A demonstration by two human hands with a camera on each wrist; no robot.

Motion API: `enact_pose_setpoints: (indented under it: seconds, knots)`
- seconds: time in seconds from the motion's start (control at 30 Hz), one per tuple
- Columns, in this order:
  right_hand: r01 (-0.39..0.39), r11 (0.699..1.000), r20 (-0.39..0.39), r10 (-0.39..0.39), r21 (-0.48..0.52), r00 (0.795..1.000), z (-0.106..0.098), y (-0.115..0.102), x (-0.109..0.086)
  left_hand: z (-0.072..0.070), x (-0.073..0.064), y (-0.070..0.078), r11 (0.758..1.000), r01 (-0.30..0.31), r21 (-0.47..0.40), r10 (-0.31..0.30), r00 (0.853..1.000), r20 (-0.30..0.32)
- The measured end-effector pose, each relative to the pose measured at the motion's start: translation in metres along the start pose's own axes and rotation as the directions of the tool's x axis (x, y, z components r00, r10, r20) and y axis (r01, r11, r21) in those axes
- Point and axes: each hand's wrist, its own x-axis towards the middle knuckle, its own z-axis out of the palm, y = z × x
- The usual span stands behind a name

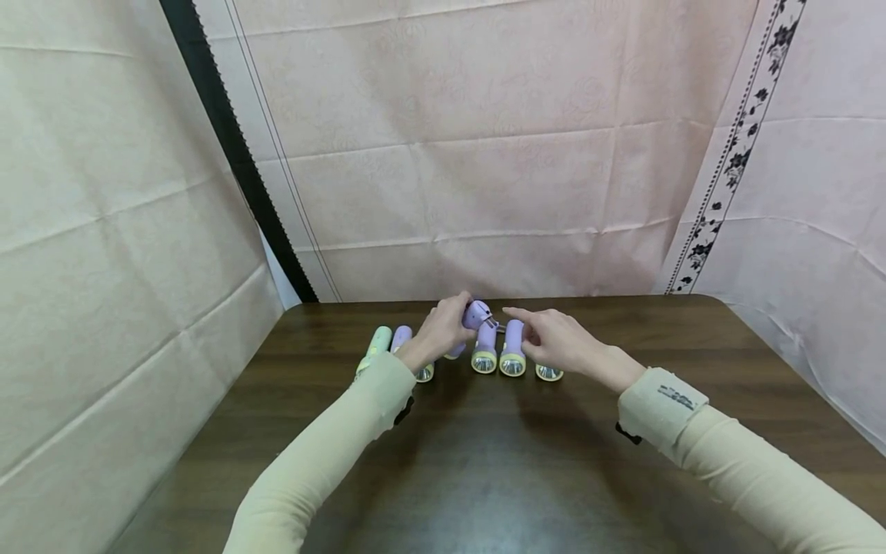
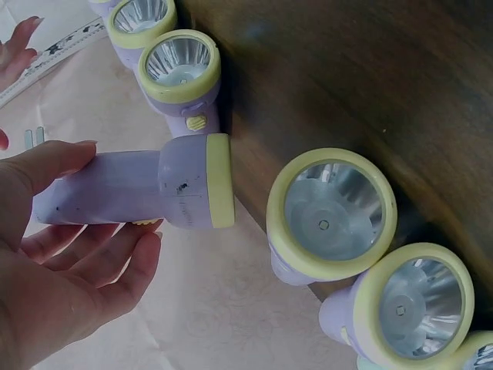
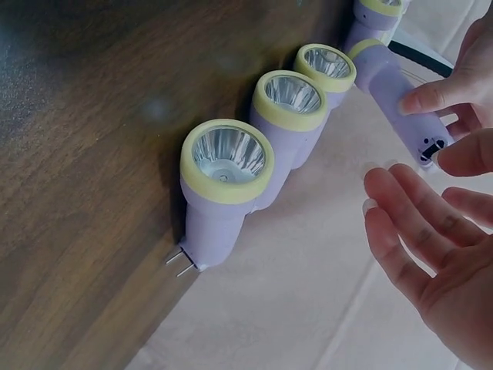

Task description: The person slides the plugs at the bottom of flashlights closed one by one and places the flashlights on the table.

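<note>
My left hand [image 1: 441, 329] grips a purple flashlight [image 2: 115, 185] with a yellow rim, thumb on one side and fingers on the other. Two metal prongs [image 2: 35, 137] stick out at its tail. In the right wrist view, that tail has a dark slot, and my right hand [image 3: 439, 247] is right beside it, thumb closest and fingers loosely extended, holding nothing. Below the hands, more purple flashlights lie in a row, lenses facing me, including one [image 1: 513, 350] next to my right hand. Another flashlight [image 3: 223, 193] at the row's end has its prongs out.
At the row's left end lies a green flashlight [image 1: 377, 345], partly hidden by my left forearm, beside a purple one [image 1: 401, 337]. The row sits near the far edge of the brown wooden table [image 1: 457, 477]. Pale cloth [image 1: 484, 177] hangs behind and at both sides.
</note>
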Motion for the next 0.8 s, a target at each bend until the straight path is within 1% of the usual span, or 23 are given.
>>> enact_pose_setpoints:
  seconds: [0.07,0.2,0.3,0.33,0.57,0.7,0.8]
  knots:
    - [0.001,1.000,0.021,-0.001,0.002,1.000,0.0008,-0.0015,0.0005,0.0003,-0.0007,0.0007,1.000,0.000,0.001,0.000,1.000,0.008]
    - [0.005,1.000,0.063,-0.005,0.001,0.998,0.0031,-0.0040,0.0023,0.0011,-0.0018,0.0024,1.000,0.018,0.003,-0.018,1.000,0.021]
    - [0.007,1.000,0.077,-0.007,0.001,0.997,0.0051,-0.0046,0.0035,0.0020,-0.0024,0.0038,1.000,0.020,-0.003,-0.020,1.000,0.016]
    - [0.007,1.000,0.079,-0.007,0.001,0.997,0.0056,-0.0048,0.0036,0.0022,-0.0025,0.0043,1.000,0.015,-0.006,-0.015,1.000,0.012]
    - [0.005,1.000,0.054,-0.006,0.019,0.999,0.0045,-0.0058,0.0050,0.0018,-0.0037,0.0058,0.996,-0.071,-0.059,0.069,0.997,-0.033]
    - [-0.001,1.000,0.053,-0.001,0.031,0.999,0.0031,-0.0070,0.0065,0.0017,-0.0055,0.0054,0.994,-0.083,-0.069,0.080,0.996,-0.038]
    - [-0.002,0.999,0.059,-0.001,0.041,0.998,0.0027,-0.0081,0.0073,0.0017,-0.0078,0.0063,0.994,-0.084,-0.075,0.082,0.996,-0.025]
